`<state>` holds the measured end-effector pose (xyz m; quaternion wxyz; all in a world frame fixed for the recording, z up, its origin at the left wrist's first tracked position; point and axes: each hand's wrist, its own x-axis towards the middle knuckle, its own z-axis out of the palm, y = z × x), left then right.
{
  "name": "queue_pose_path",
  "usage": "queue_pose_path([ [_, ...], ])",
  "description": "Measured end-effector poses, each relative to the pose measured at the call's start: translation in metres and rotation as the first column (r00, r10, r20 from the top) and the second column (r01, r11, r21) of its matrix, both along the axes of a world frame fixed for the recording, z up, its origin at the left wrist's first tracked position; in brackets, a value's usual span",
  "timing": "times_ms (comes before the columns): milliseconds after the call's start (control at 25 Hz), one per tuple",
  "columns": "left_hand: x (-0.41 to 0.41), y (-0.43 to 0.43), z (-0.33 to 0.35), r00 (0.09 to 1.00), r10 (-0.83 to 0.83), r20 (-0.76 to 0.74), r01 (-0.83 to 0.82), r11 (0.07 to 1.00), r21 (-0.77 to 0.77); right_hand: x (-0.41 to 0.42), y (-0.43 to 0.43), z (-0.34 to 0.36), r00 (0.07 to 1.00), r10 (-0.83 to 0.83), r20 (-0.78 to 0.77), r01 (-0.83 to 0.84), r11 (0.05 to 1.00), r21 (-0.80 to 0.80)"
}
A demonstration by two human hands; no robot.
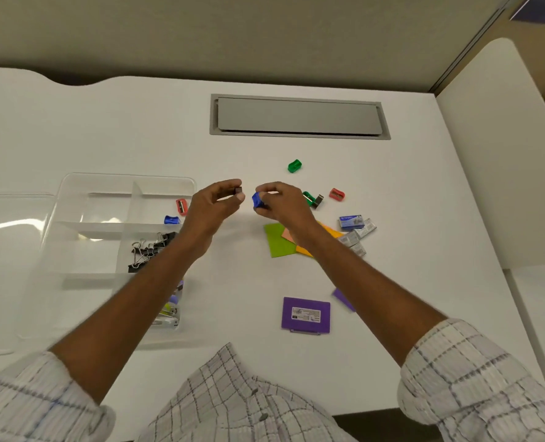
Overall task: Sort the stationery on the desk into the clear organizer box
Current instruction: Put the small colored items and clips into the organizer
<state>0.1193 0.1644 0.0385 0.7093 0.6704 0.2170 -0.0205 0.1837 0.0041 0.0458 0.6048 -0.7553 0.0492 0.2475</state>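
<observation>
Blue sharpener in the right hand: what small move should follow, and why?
Probably carry the blue sharpener, pinched in the right hand, leftward to the clear organizer, into the compartment where a red sharpener and another blue one seem to lie.

White desk [296, 282] with clear organizer box [73, 193], purple case [305, 315]
</observation>
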Motion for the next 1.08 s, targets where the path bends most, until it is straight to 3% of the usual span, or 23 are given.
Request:
queue_pose_path([
  [80, -0.027, 0.021, 0.007, 1.000, -0.002, -0.015, 0.004, 0.991, 0.137, -0.012, 0.013, 0.005, 0.966, 0.006, -0.258, 0.067, 0.959, 0.275],
  [160, -0.050, 0.042, 0.012, 1.000, -0.004, -0.015, 0.008, 0.965, 0.262, -0.024, 0.028, 0.007, 0.951, 0.059, -0.304, 0.050, 0.940, 0.338],
  [480, -0.068, 0.092, 0.021, 0.999, 0.041, -0.001, -0.034, 0.859, 0.511, -0.044, 0.091, 0.021, 0.965, 0.138, -0.224, -0.081, 0.965, 0.249],
  [720, -0.059, 0.113, 0.017, 0.997, 0.076, -0.006, -0.061, 0.842, 0.536, -0.044, 0.117, 0.025, 0.974, 0.161, -0.159, -0.128, 0.971, 0.201],
  [840, -0.056, 0.118, 0.015, 0.996, 0.089, 0.011, -0.080, 0.826, 0.558, -0.047, 0.115, 0.024, 0.975, 0.222, 0.011, -0.222, 0.971, 0.084],
  [960, -0.056, 0.116, 0.012, 0.998, 0.028, 0.047, -0.051, 0.771, 0.635, -0.050, 0.103, 0.018, 0.919, 0.315, 0.236, -0.274, 0.942, -0.192],
  [1080, -0.056, 0.103, 0.010, 0.997, -0.062, 0.053, 0.008, 0.730, 0.684, -0.049, 0.082, 0.005, 0.847, 0.394, 0.356, -0.244, 0.884, -0.398],
])
